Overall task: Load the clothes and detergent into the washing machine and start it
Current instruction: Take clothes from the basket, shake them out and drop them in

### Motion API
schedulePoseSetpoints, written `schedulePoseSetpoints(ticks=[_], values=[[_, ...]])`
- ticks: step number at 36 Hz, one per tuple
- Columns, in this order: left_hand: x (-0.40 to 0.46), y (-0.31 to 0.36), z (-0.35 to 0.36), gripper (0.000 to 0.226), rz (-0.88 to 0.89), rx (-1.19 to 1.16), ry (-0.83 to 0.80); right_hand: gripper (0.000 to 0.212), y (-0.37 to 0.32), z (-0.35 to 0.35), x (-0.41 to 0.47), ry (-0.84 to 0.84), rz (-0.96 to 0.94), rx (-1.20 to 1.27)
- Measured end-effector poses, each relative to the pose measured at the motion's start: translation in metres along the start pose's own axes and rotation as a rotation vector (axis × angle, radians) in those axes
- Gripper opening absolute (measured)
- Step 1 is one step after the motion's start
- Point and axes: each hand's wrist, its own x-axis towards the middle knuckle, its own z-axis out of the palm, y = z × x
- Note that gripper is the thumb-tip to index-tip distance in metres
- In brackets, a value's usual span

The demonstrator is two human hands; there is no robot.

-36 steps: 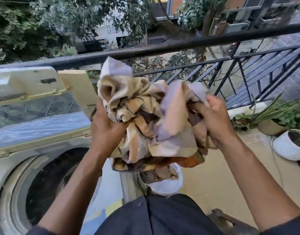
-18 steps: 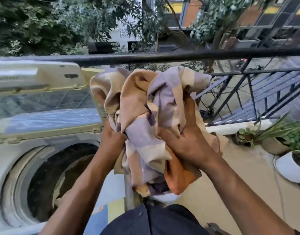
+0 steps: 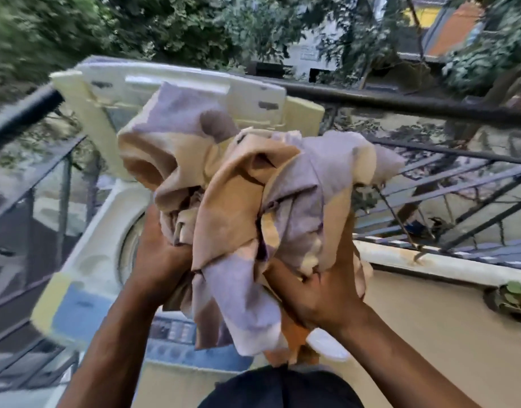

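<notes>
Both hands are gripping the bundled clothes (image 3: pixel 253 219) from below, left hand (image 3: pixel 162 260) and right hand (image 3: pixel 321 293) curling into the fabric, holding it above the washing machine (image 3: pixel 106 260); lid (image 3: pixel 180 92) is standing open. Drum opening is mostly hidden, probably lying under the bundle; lowering it straight down and tucking hanging ends inside the rim is looking best.

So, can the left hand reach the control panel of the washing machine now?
Probably not yet. The left hand grips the bundle of clothes together with the right hand, and the bundle hangs over part of the control panel.
</notes>
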Motion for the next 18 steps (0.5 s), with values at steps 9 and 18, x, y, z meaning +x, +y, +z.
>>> schedulePoseSetpoints(ticks=[9, 18], values=[[0.015, -0.05, -0.07, 0.064, 0.152, -0.153, 0.069, 0.072, -0.032, 0.064, 0.034, 0.032, -0.126, 0.091], [0.051, -0.077, -0.101, 0.059, 0.117, -0.201, 0.134, 0.076, -0.02, 0.125, 0.066, 0.055, -0.207, 0.134]])
